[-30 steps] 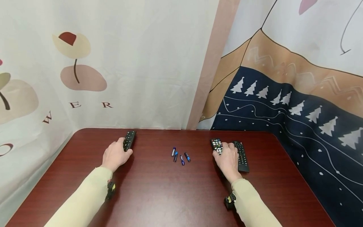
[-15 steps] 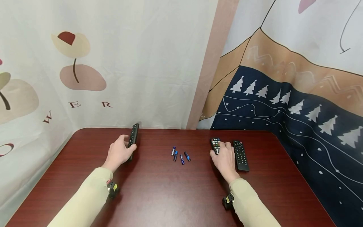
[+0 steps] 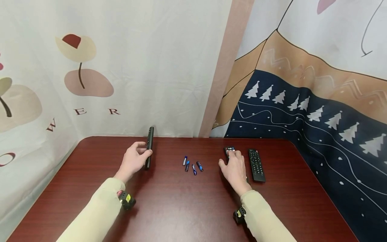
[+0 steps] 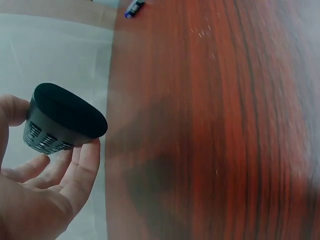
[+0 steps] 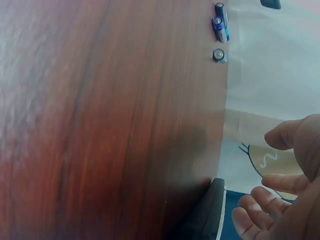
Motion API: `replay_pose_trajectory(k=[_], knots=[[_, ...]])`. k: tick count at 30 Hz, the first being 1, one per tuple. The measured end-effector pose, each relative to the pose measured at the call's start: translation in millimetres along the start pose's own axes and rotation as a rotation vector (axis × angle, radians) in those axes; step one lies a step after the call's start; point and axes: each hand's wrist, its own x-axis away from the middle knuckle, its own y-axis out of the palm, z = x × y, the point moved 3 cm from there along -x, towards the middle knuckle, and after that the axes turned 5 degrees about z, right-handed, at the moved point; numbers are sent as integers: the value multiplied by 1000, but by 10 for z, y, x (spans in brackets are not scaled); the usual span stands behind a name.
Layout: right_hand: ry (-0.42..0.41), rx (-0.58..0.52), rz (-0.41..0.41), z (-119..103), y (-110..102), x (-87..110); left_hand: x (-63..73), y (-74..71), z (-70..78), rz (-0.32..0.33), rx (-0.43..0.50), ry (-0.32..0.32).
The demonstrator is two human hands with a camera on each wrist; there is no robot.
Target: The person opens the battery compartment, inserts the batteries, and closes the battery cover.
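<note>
My left hand (image 3: 133,161) holds a black remote control (image 3: 149,148) between thumb and fingers, raised above the table near its back edge. The remote is turned on its edge. In the left wrist view, the end of this remote (image 4: 67,115) faces the camera, with its buttons toward the palm. Over a second remote control (image 3: 228,149) hovers my right hand (image 3: 235,171), which hides most of it. The right wrist view shows the fingers (image 5: 270,202) loosely bent with nothing between them, and a dark remote edge (image 5: 216,210) apart from them.
Several blue batteries (image 3: 187,166) lie in the middle of the red-brown table (image 3: 178,201). A third remote control (image 3: 257,166) rests to the right of my right hand. Printed curtains (image 3: 157,67) hang behind the table's back edge.
My left hand has lifted its remote off the table, moved right and turned it on edge. The right hand has shifted slightly left and its thumb has come away from the remote beneath.
</note>
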Motion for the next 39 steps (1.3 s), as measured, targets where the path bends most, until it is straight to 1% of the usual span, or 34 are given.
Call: replay_pose_trajectory(k=[3,5,9,14,18,23,27,30,33,39], knots=[[-7,-17,-1,-35,11,22,2,50,34,-16,107,-33],[-15,-24,2,-58,17,39,-1,80,47,-20,159,-51],[-36,-31,1,-110,27,68,13,132,82,-44,241,-82],[-63,-47,9,-169,52,101,23,211,127,-68,339,-98],[-86,-63,16,-216,77,135,31,265,156,-87,389,-110],[-104,-76,0,-286,104,164,46,331,181,-118,438,-127],[-127,-94,-15,-350,118,192,61,385,198,-144,508,-143],[-138,-110,-42,-396,133,211,74,425,207,-162,550,-157],[-156,-132,-69,-443,154,231,86,466,215,-177,572,-168],[-184,-166,-105,-542,178,268,110,532,245,-204,636,-162]])
